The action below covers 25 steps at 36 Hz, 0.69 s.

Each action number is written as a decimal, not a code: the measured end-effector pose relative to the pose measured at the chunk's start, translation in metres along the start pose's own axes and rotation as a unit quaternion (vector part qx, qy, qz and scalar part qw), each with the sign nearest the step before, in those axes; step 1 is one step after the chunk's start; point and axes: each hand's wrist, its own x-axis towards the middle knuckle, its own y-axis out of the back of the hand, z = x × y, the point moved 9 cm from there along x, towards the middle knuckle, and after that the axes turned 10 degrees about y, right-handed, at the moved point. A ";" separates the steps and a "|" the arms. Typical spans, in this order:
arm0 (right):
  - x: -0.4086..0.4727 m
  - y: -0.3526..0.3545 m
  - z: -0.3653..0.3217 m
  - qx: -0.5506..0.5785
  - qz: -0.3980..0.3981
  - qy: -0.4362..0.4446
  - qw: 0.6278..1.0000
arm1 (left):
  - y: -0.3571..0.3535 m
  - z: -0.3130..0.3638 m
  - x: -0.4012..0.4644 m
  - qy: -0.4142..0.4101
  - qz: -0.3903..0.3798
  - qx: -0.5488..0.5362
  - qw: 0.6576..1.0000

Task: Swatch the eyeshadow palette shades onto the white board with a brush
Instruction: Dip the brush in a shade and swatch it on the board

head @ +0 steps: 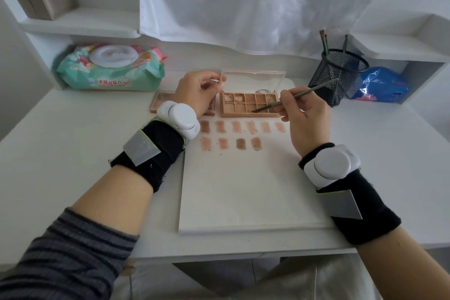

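An open eyeshadow palette (239, 105) with brown and beige pans lies beyond the white board (243, 190). Its clear lid (253, 80) stands upright, and my left hand (197, 95) pinches the lid's left edge. My right hand (304, 117) grips a thin green brush (304, 94), whose tip rests in a pan of the palette's lower row. Two rows of several tan and pink swatches (241, 133) mark the top of the board.
A second palette (159, 102) lies left of the open one, partly behind my left hand. A wet-wipes pack (112, 68) sits at the back left. A black mesh cup (337, 75) with brushes stands at the right, beside a blue bag (382, 85).
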 end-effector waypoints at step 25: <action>-0.020 0.013 -0.008 0.025 -0.052 0.024 0.998 | -0.001 0.004 -0.003 0.003 0.004 0.010 1.000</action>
